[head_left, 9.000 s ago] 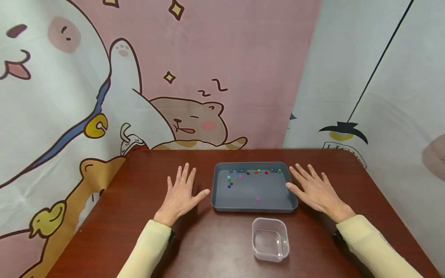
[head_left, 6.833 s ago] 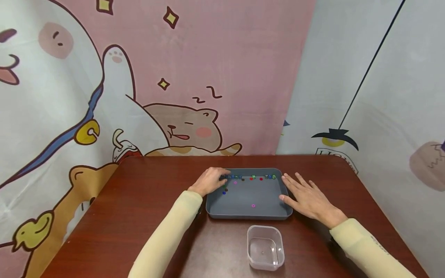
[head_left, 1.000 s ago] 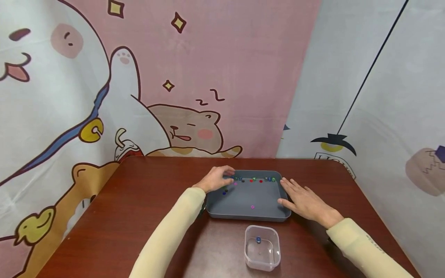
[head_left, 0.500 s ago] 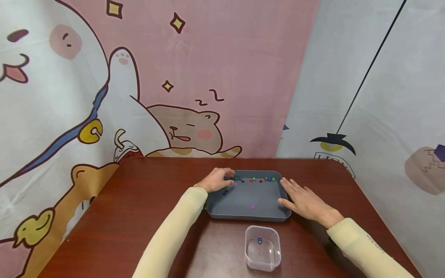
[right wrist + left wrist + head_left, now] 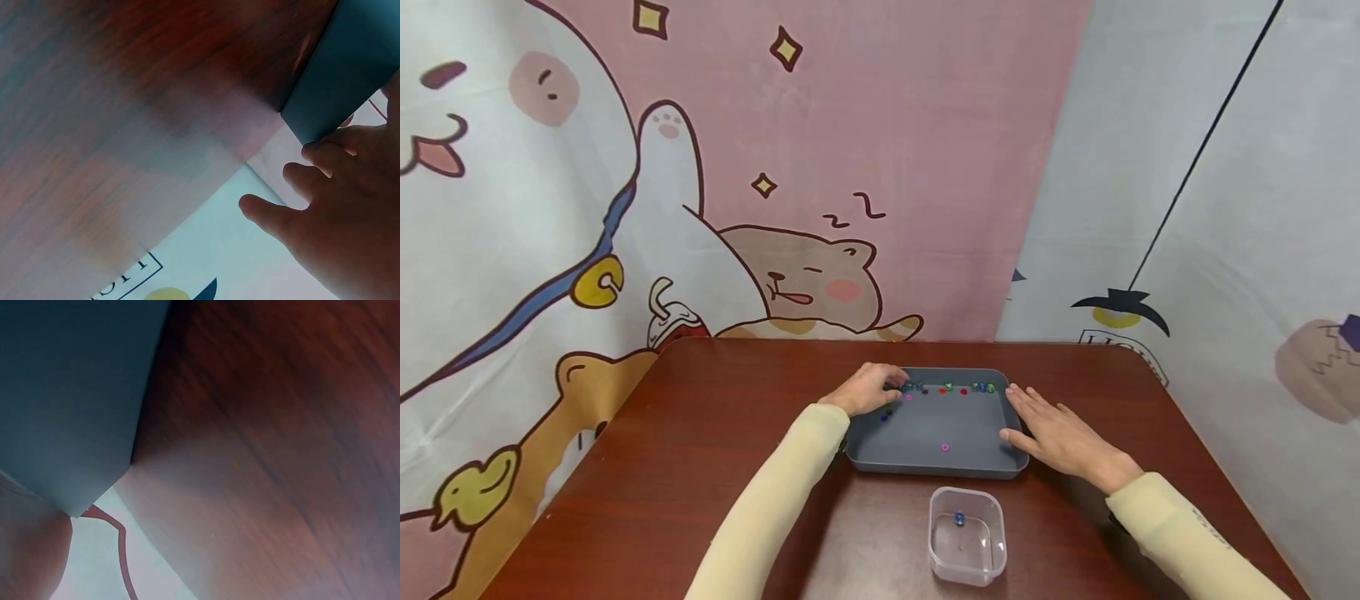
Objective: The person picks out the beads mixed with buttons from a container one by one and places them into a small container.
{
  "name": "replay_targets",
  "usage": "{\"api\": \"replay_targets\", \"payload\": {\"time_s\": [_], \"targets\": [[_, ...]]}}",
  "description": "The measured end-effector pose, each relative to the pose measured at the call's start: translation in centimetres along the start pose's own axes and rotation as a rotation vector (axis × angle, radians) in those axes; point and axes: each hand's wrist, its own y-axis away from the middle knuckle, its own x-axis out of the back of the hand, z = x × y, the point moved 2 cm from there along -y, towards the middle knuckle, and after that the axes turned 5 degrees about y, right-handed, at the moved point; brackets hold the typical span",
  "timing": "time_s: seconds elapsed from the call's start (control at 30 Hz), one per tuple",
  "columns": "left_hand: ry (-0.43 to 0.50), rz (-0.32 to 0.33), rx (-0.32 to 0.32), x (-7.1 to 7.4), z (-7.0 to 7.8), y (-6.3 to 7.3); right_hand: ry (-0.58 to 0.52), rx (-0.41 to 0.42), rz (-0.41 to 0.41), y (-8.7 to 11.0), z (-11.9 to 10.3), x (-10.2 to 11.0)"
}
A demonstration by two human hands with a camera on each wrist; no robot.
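Observation:
A shallow grey tray [image 5: 955,421] lies on the table with small coloured beads [image 5: 982,387] mostly along its far side. My left hand [image 5: 865,390] reaches over the tray's far left corner, its fingers bent above the beads there. Whether it pinches one is hidden. A pink ring-shaped bead [image 5: 945,447] lies near the tray's front. My right hand [image 5: 1067,433] rests at the tray's right rim, fingers straight; the right wrist view shows its fingertips by the tray's edge. Nearer me, a clear plastic box [image 5: 967,562] has one blue bead [image 5: 959,518] inside.
The brown wooden table [image 5: 737,467] extends on both sides of the tray. A cartoon-printed cloth [image 5: 925,167] hangs behind its far edge, and a pale wall covering [image 5: 1240,167] is on the right.
Since the earliest frame, my left hand has moved from the table onto the tray's left corner, and a blue bead has appeared in the box. Over the last second the hands barely move.

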Motion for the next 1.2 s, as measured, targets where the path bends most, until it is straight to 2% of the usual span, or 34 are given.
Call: {"api": "replay_targets", "payload": {"time_s": [0.57,1.2], "targets": [[-0.068,-0.021,0.013,-0.38,0.15,0.08,-0.004,-0.003,-0.012,0.03,0.06,-0.07],[-0.11,0.013,0.007,-0.69,0.12,0.08,-0.002,0.004,-0.004,-0.09,0.11,-0.13]]}}
